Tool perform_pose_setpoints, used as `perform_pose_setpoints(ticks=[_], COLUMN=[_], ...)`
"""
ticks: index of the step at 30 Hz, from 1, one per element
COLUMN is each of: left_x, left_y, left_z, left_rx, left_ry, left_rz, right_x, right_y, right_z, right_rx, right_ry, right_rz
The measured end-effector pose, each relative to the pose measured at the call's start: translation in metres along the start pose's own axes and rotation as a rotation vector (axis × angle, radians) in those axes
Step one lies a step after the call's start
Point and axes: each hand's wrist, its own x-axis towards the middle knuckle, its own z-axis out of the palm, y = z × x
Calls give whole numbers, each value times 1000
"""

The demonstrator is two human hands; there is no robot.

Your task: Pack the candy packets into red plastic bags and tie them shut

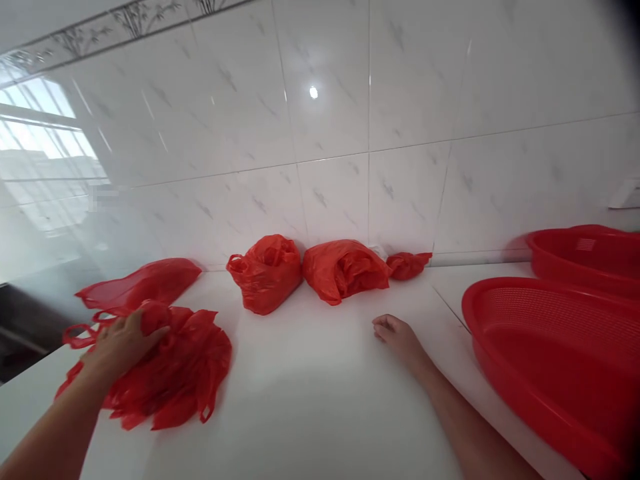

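My left hand (123, 341) lies on top of a crumpled heap of red plastic bags (177, 373) at the left of the white counter (310, 400), its fingers curled into the plastic. My right hand (397, 335) rests knuckles-down on the bare counter near the middle, fingers loosely curled with nothing in them. Against the tiled wall stand two stuffed red bags (267, 272) (344, 269) and a small knotted red bag (407, 265).
A flat red bag (150, 281) lies behind the heap at the left. Two red plastic basins (550, 353) (585, 257) stand at the right, the nearer one reaching past the counter's front edge. A dark sink edge (20, 320) shows far left.
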Motion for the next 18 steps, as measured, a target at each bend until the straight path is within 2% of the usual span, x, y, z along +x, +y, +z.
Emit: perform_pose_setpoints(ticks=[2,4,6,8,9,13,16,18], left_x=[-6,-15,-23,-32,-37,-65,-91,-106], left_y=[28,63,98,131,146,209,256,283], left_z=[-15,-27,-28,-17,-8,35,61,76], left_rx=[31,-82,-198,-270,-306,-419,-416,-420], left_ry=[48,178,291,306,297,107,-46,-100], left_rz=[0,139,292,449,520,777,861,882], right_x=[0,0,1,1,0,-4,-6,-5], right_y=[0,0,0,-2,-3,-7,-8,-6], right_z=[0,1,4,9,11,22,24,23], right_rx=[7,12,-18,-93,-137,-283,-356,-391], right_ry=[-6,1,33,80,99,114,83,65], right_rz=[2,-10,-25,-38,-47,-103,-137,-165])
